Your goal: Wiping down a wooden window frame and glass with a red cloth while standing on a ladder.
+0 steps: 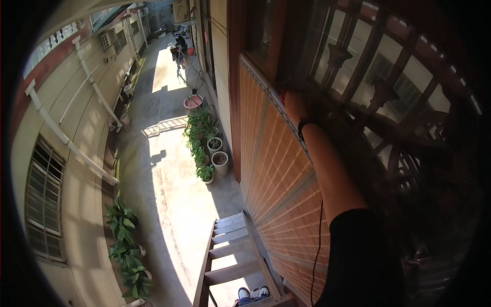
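Note:
My right hand [296, 107], with a dark band at the wrist, reaches to the upper edge of a brown slatted panel [284, 165]. Its fingers curl at a small red object [283, 96], mostly hidden by the hand. A pale edge strip [267, 89] with dark marks runs along the panel's top, right beside the fingers. Below my forearm hangs a thin dark cord [317, 245]; its upper end is hidden. Out of view is my left hand. My shoes [253, 293] show at the bottom, by a ladder [234, 251].
Dark wooden framing and glass with reflections [345, 57] rise on the right. Far below, potted plants [199, 146] line the near wall, with a pink basin [193, 101] beyond. More plants [124, 245] stand along the opposite wall, under white pipes [71, 144].

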Motion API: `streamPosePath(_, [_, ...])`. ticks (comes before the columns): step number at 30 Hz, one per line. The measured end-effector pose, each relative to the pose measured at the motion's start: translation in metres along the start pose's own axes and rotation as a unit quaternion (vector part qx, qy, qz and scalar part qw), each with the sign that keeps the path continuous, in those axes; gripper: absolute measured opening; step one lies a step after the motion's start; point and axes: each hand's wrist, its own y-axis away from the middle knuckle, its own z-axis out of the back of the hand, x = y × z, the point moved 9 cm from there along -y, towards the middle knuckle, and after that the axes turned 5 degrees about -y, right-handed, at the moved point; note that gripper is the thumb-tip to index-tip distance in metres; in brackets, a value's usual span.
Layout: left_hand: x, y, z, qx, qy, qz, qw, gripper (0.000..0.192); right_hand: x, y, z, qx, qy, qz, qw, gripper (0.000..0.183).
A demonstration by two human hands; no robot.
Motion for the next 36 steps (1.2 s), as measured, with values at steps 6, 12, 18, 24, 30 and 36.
streamPosePath(6, [0.003,-0.02,-0.025,0.024,0.006,0.008,1.0,0.055,-0.029,-0.089,-0.06,0.003,0.003,-0.012,1.0,0.027])
streamPosePath(12, [0.001,-0.028,-0.002,0.025,-0.001,0.028,0.999,0.053,0.003,-0.092,-0.051,0.017,0.016,0.056,0.998,0.021])
streamPosePath(18, [-0.005,-0.021,-0.005,-0.03,0.067,0.009,0.997,0.052,-0.012,-0.037,-0.03,0.089,0.098,0.156,0.979,0.014])
streamPosePath(24, [0.005,0.004,-0.013,-0.066,0.002,-0.043,0.997,0.05,-0.018,0.06,0.028,0.102,0.098,0.161,0.977,0.019])
streamPosePath(30, [0.0,-0.002,0.0,-0.062,0.024,-0.017,0.998,0.05,-0.017,0.183,0.091,0.133,0.09,0.143,0.977,0.023])
streamPosePath(36, [0.003,0.004,-0.002,-0.094,0.03,-0.05,0.994,0.049,-0.018,0.217,0.104,0.058,0.194,0.117,0.972,0.021])
